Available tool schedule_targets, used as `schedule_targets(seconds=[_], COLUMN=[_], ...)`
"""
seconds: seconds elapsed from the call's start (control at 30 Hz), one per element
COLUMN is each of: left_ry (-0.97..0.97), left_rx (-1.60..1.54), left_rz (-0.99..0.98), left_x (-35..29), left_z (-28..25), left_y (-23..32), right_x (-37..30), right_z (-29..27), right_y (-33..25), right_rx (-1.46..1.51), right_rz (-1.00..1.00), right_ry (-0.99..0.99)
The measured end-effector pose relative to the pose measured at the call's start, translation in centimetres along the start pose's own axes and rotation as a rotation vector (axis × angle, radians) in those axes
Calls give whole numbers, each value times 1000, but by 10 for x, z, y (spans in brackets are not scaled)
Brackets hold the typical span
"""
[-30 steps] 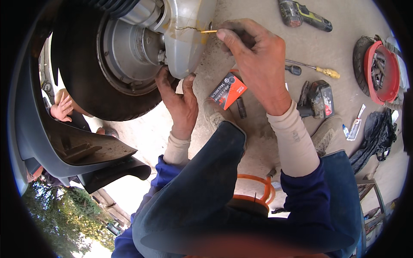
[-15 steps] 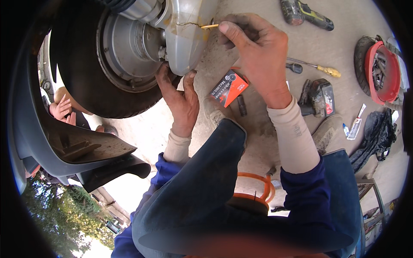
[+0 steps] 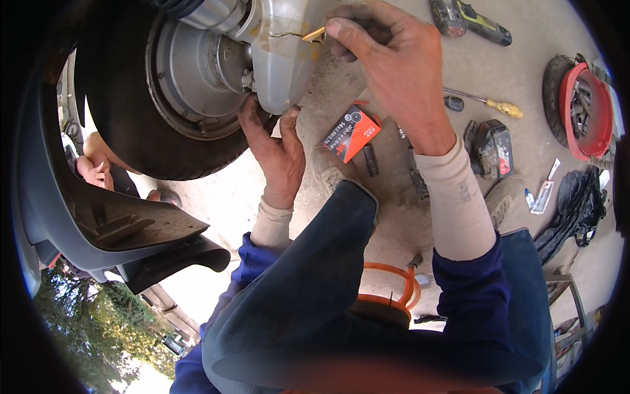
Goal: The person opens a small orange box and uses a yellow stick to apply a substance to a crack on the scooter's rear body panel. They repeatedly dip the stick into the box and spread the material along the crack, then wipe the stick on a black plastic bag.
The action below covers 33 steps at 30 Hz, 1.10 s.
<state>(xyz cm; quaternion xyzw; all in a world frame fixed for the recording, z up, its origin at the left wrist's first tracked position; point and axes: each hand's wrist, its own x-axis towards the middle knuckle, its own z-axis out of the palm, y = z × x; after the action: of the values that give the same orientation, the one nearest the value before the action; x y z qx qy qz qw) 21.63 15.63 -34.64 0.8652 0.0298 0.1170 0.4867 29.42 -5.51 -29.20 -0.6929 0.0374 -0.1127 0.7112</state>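
Observation:
A silver-grey wheel arm [image 3: 282, 75] comes down beside the black-tyred wheel [image 3: 190, 85]. Across its upper part runs a jagged crack, with yellow-brown smears around it. My left hand [image 3: 279, 151] grips the arm's rounded lower end, the thumb on one side and a finger on the other. Pinched between the thumb and fingers of my right hand [image 3: 400, 72] is a thin yellowish wooden stick [image 3: 314, 34]. The stick's tip touches the arm at the right end of the crack.
On the ground lie an orange-and-black box [image 3: 350, 132], a black socket [image 3: 371, 159], a yellow-handled screwdriver [image 3: 492, 105], a cordless tool [image 3: 469, 20] and a battery tool [image 3: 492, 148]. Farther right is a red bowl [image 3: 607, 115] of metal parts. Another person's hand [image 3: 95, 172] shows at left.
My right hand has shifted slightly up, and the stick has tilted more steeply, its tip a little left along the crack. My left hand stays on the arm's lower end.

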Motion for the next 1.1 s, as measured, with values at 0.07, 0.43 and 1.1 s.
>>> schedule_targets(seconds=[0.07,0.43,1.1], left_ry=[-5,-17,-8], left_rx=[-9,14,-12], left_rz=[2,19,4], left_x=[0,0,0], left_z=[0,-1,1], left_y=[0,2,7], right_x=[1,4,1], right_z=[-1,-2,-2], right_y=[1,32,36], right_rx=[48,231,262], right_rz=[44,159,207], right_ry=[-24,-73,-8])
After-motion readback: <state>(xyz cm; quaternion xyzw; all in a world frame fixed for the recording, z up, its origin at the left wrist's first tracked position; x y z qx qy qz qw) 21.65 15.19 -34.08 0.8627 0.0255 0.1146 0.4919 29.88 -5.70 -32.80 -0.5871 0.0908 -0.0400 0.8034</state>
